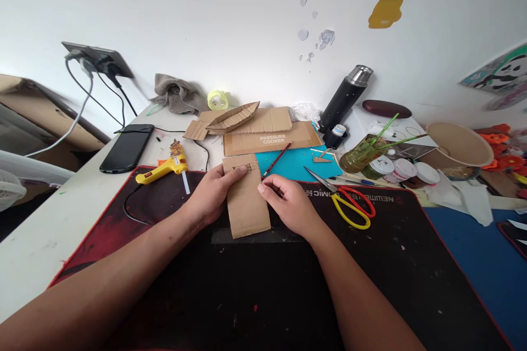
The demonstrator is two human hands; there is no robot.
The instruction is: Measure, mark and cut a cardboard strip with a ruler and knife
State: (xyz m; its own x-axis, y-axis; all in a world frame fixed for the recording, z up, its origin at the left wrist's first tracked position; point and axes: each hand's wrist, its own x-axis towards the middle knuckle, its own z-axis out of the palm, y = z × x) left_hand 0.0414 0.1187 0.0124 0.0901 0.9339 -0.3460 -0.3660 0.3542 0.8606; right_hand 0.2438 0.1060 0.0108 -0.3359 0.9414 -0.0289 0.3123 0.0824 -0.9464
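Note:
A tall rectangular piece of cardboard (249, 205) is held up over the dark desk mat, with a small dark mark or slit near its top. My left hand (212, 192) grips its left side, thumb lying across the front and fingers behind. At the right edge, my right hand (287, 203) has curled fingers and a thumb against the cardboard; part of its grip is hidden. Just beyond that hand a dark red pencil (276, 159) lies slanted on a blue sheet (302, 163). Scissors with red and yellow handles (352, 207) lie open to the right.
A yellow glue gun (164, 169) and a black phone (127, 148) lie left. Behind are a boat-shaped cardboard piece (233, 117) and a printed cardboard strip (247, 142). A black flask (346, 97), a jar with green sticks (357, 154) and paint pots (403, 169) stand right.

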